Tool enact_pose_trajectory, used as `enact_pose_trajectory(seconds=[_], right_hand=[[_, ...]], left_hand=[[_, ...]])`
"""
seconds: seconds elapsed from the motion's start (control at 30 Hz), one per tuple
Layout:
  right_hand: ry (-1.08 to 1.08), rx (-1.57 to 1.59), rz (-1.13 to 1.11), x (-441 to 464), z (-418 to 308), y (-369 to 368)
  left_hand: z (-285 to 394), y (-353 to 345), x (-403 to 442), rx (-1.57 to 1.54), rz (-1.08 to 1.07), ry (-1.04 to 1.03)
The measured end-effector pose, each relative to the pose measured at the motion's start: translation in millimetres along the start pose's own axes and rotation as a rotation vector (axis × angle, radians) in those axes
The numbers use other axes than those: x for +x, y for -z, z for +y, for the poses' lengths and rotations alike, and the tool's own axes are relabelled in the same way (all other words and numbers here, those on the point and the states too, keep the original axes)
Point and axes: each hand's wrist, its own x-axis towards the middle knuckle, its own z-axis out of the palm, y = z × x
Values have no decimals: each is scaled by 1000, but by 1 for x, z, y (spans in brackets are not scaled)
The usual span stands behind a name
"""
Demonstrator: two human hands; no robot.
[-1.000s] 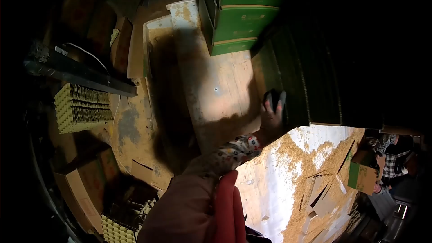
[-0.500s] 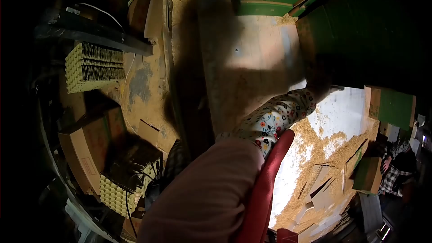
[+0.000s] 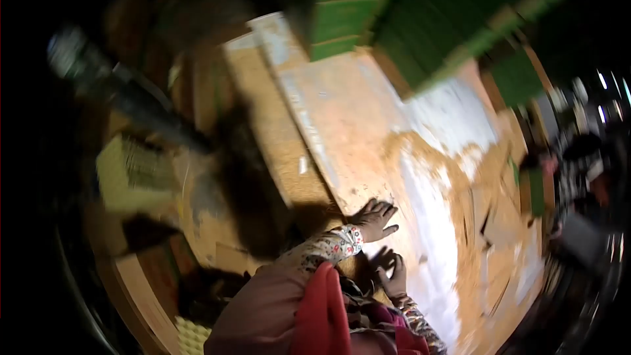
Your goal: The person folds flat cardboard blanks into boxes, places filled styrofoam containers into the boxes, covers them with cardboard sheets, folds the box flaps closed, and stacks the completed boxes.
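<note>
My left hand point(image 3: 376, 221) reaches in from the lower left in a floral cuff. Its fingers are spread over the pale tabletop point(image 3: 348, 112), close to its edge, and hold nothing. Below it, my right hand point(image 3: 394, 281) is raised over the table, fingers bent and apart, with nothing visible in them. Loose golden-brown bits point(image 3: 420, 146), like sawdust or husks, lie across the board beyond both hands. Beside the table edge runs a trough-like strip point(image 3: 269, 125) with similar bits and a small white piece point(image 3: 303, 165).
Stacked green boxes point(image 3: 434, 20) stand at the far side. Flat cardboard pieces point(image 3: 503, 227) lie on the right part of the table. On the left are a stack of egg trays point(image 3: 141, 171), a dark post point(image 3: 131, 92) and a cardboard box point(image 3: 141, 289). Blurred people are at the far right.
My left hand has drawn back from beside the green stack to the near table edge. My right hand has come into view. The view has turned and is blurred.
</note>
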Motion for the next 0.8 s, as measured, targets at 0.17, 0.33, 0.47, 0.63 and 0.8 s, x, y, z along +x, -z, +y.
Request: enact_pose_trajectory(seconds=[0.17,0.33,0.47,0.63,0.8], right_hand=[[-123,-173,68,-117,22,-19],[-159,-284,114,-211,137,19],[-1190,-93,629,-323,234,70],[-1153,191,549,-434,196,96],[-1071,577,646,-469,141,14]], left_hand=[[105,-80,-16,122,163,-230],[49,-86,-57,436,291,-6],[18,-52,-81,592,231,530],[22,-86,-21,385,268,566],[196,-243,33,726,263,325]])
